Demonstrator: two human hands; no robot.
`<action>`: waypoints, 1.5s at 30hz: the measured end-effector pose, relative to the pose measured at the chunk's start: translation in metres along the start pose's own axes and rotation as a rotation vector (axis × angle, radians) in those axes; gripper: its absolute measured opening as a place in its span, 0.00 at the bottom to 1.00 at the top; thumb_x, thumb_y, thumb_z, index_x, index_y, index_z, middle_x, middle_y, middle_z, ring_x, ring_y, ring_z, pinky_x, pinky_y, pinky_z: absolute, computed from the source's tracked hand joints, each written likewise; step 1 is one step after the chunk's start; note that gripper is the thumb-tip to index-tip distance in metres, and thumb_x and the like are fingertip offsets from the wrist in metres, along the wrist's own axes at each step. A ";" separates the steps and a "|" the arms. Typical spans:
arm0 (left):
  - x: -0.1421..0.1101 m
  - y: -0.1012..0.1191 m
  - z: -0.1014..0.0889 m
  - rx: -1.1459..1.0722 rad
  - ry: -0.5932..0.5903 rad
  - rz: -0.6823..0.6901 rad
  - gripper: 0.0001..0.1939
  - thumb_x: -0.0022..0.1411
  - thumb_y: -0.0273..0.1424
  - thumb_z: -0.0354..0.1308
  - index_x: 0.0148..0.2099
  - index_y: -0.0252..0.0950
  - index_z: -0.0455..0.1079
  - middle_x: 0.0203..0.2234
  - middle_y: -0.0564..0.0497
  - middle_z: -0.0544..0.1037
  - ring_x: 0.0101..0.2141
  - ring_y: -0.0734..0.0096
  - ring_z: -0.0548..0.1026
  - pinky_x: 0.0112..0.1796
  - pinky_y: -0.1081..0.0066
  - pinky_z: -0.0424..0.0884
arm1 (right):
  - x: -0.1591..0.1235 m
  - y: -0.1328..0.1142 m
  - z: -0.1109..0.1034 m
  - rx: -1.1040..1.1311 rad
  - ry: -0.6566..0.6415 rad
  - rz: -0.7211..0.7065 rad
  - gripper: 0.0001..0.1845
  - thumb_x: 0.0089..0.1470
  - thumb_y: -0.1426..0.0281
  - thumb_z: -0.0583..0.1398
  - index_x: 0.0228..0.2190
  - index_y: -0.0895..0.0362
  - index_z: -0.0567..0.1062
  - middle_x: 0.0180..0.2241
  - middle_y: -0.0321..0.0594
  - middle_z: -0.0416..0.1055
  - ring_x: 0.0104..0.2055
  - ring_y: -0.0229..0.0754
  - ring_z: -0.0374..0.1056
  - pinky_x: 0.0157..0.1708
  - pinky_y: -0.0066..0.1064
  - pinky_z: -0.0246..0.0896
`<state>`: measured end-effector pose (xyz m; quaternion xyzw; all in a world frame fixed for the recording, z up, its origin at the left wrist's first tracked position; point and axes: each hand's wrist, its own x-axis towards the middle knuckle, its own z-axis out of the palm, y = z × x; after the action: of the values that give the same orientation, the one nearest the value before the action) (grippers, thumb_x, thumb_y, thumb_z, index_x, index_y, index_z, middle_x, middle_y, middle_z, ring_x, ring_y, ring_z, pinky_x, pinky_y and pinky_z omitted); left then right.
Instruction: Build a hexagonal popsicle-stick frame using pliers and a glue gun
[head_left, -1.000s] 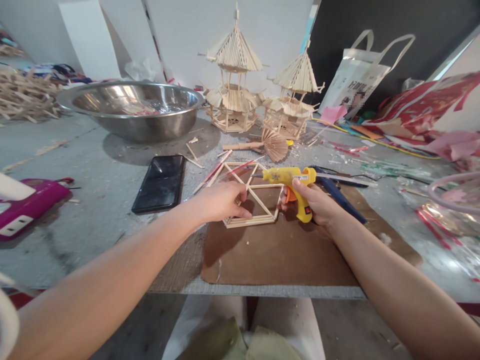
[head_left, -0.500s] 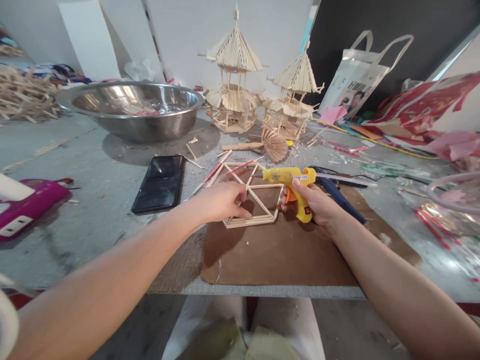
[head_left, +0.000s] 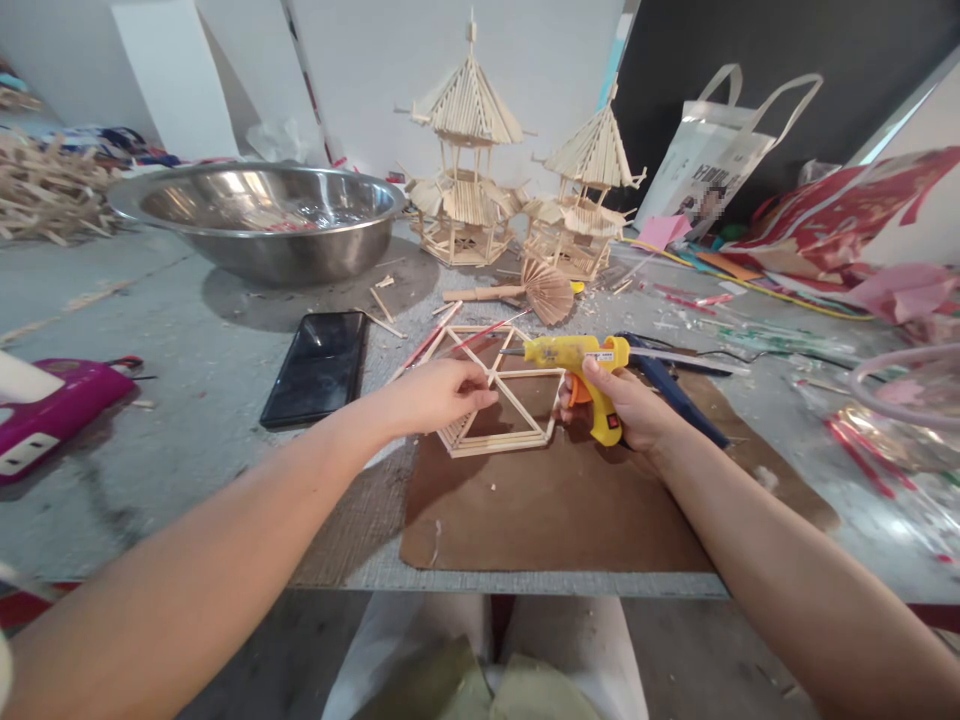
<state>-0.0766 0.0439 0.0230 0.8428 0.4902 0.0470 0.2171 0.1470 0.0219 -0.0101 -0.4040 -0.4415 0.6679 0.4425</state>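
My right hand (head_left: 626, 400) is wrapped around a yellow hot glue gun (head_left: 574, 352) with an orange trigger. Its nozzle points left, above a flat six-sided frame (head_left: 501, 443) of pale wooden sticks with spokes meeting in the middle. Over the left part of this frame is my left hand (head_left: 442, 395), its fingers curled and drawn together; whatever lies between them is hidden. The frame rests partly on a brown board (head_left: 540, 520). Close to its upper left side lies a thin red stick (head_left: 431, 338).
A black phone (head_left: 316, 368) lies left of the frame, near a steel basin (head_left: 300, 240). Two stick pagodas (head_left: 469, 110) stand behind a brown paper fan (head_left: 550, 292). At far left is a purple power strip (head_left: 67, 410). Dark blue pliers-like handles (head_left: 675, 395) lie behind my right hand.
My left hand has lifted slightly from the frame's front edge, and its fingers have drawn closer together. The glue gun stays almost in the same place.
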 end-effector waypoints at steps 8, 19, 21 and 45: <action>-0.001 -0.001 0.001 -0.269 0.159 -0.032 0.12 0.53 0.37 0.51 0.35 0.35 0.67 0.31 0.52 0.74 0.31 0.73 0.69 0.35 0.71 0.63 | 0.002 -0.001 -0.001 0.087 0.035 -0.026 0.20 0.35 0.55 0.64 0.22 0.57 0.68 0.19 0.34 0.67 0.21 0.35 0.65 0.26 0.31 0.67; -0.003 0.016 0.011 -0.969 -0.048 0.110 0.12 0.53 0.30 0.52 0.42 0.35 0.65 0.39 0.49 0.72 0.42 0.72 0.69 0.45 0.68 0.62 | 0.003 -0.002 -0.005 0.092 0.003 -0.108 0.19 0.40 0.52 0.60 0.24 0.56 0.69 0.20 0.33 0.68 0.21 0.36 0.65 0.30 0.35 0.67; -0.004 0.018 0.010 -1.135 -0.092 0.056 0.09 0.53 0.29 0.52 0.38 0.35 0.64 0.33 0.50 0.72 0.38 0.73 0.71 0.42 0.68 0.65 | 0.002 -0.003 -0.005 0.101 -0.005 -0.107 0.20 0.38 0.51 0.61 0.23 0.56 0.68 0.20 0.33 0.68 0.20 0.35 0.65 0.31 0.35 0.67; 0.028 0.007 -0.050 0.081 0.646 -0.258 0.14 0.53 0.40 0.49 0.38 0.39 0.68 0.32 0.49 0.75 0.34 0.65 0.71 0.34 0.68 0.63 | 0.007 -0.013 -0.011 0.131 0.350 -0.373 0.18 0.40 0.53 0.60 0.23 0.56 0.67 0.22 0.31 0.69 0.14 0.30 0.59 0.22 0.31 0.66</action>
<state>-0.0718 0.0807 0.0674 0.7233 0.6377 0.2639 0.0211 0.1587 0.0345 -0.0018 -0.3955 -0.3809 0.5220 0.6527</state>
